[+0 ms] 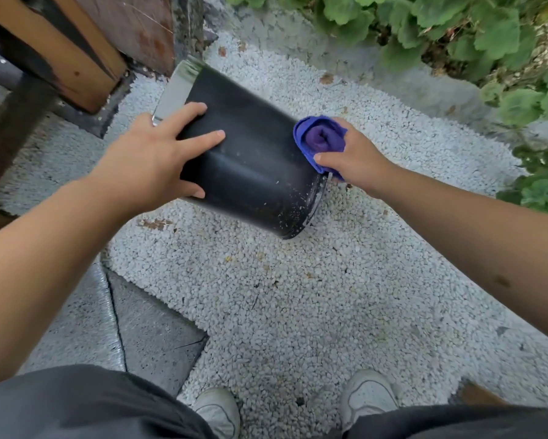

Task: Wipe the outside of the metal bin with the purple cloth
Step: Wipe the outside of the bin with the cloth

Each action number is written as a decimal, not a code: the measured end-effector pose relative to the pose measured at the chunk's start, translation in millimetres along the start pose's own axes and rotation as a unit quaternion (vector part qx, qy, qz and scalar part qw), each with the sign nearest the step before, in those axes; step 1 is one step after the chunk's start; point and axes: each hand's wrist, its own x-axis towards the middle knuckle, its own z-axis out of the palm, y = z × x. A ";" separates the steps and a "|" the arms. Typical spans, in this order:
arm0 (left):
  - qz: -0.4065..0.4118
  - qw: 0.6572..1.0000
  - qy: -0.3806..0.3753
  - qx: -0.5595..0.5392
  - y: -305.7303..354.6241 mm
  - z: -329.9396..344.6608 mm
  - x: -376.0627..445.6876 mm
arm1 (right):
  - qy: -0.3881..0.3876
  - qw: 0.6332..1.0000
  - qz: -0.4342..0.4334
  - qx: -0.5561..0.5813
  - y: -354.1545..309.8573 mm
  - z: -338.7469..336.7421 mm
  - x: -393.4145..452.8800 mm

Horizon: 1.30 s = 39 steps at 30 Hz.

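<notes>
nearest are grey trousers [76, 403] and two pale shoes [217, 413] standing on white gravel [298, 312], with a grey paving slab [152, 337] cutting in on the left. above the gravel the metal bin [250, 160] is tipped over on its side, dark wall up, shiny rim pointing away to the upper left and base toward the lower right. the left hand [146, 160] rests on the wall near the rim end, fingers spread wide and fairly straight, thumb on the near side, steadying it. the right hand [352, 156] grips the bunched purple cloth [320, 141], fingers curled round it, pressing it at the base edge of the bin.

pale specks show on the wall near the base and along the bottom rim, so wiping looks unfinished there; the middle of the wall looks cleaner, and the underside is hidden, so i cannot tell its state.

room is open over the gravel toward the person and to the right. beyond, a wooden post [76, 58] stands close by the rim end, and green plants [456, 33] border the far right
</notes>
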 end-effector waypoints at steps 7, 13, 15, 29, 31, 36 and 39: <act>-0.032 0.999 -0.018 0.000 3.4 1.8 -0.8 | 0.014 0.984 -0.120 -0.131 24.8 14.4 -23.4; -0.035 0.999 -0.016 -0.004 2.5 4.4 2.4 | -0.024 0.943 -0.245 -0.224 48.6 32.4 -51.2; -0.033 0.999 -0.010 -0.007 2.5 4.5 1.9 | -0.028 0.911 -0.292 -0.289 53.6 37.3 -57.8; -0.149 0.957 0.008 -0.249 -1.6 34.2 -36.3 | -0.019 0.922 -0.313 -0.228 63.5 34.4 -55.9; -0.132 0.960 -0.007 -0.246 -11.0 35.3 -42.4 | -0.024 0.920 -0.324 -0.219 58.6 39.9 -55.0; -0.335 0.867 0.073 -0.361 -5.9 56.8 -66.4 | -0.036 0.920 -0.330 -0.210 49.6 45.6 -54.6; -0.337 0.892 0.012 -0.301 -4.5 62.2 -69.7 | -0.051 0.911 -0.348 -0.216 43.0 49.1 -53.4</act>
